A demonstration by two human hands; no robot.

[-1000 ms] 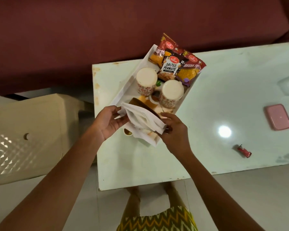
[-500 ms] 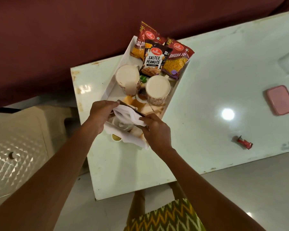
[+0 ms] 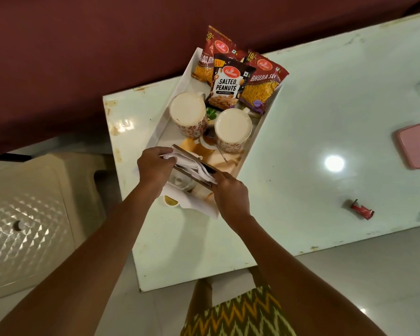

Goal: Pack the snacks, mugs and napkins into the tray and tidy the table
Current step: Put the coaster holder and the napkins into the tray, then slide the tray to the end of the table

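Note:
A white tray [image 3: 170, 112] lies slantwise on the pale table [image 3: 301, 141]. At its far end lean three snack packets, the salted peanuts [image 3: 226, 84] in front. Two floral mugs [image 3: 188, 115] [image 3: 233, 129] stand upside down in the middle. At the near end a brown napkin holder [image 3: 192, 172] carries white napkins [image 3: 192, 166]. My left hand [image 3: 155, 166] pinches the napkins' left end. My right hand [image 3: 230, 196] grips the right end of the napkins and holder. What lies under the hands is hidden.
A pink lidded box [image 3: 416, 145] sits at the table's right edge. A small red wrapper [image 3: 361, 209] lies near the front right. A small round yellow cap [image 3: 170, 201] is beside the tray's near corner. A cream plastic chair [image 3: 29, 219] stands left of the table.
Both hands have lowered the white napkins from above the tray's near end down into the brown holder. The napkins now lie flatter and more folded. The camera view shifted.

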